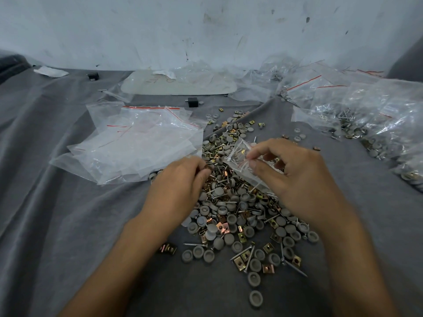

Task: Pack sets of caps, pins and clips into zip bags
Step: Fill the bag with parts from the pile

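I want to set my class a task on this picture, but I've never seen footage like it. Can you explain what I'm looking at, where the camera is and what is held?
There is no machine: a person works with bare hands, and the one picture comes from a camera worn on their head, looking down. A grey cloth covers the surface. In the middle lies a pile of grey caps, metal pins and brass-coloured clips. To its left lie empty zip bags; filled bags are heaped at the right. The right hand pinches a small bag above the pile. The left hand has curled fingers at the pile's edge; whether it grips a piece is unclear.
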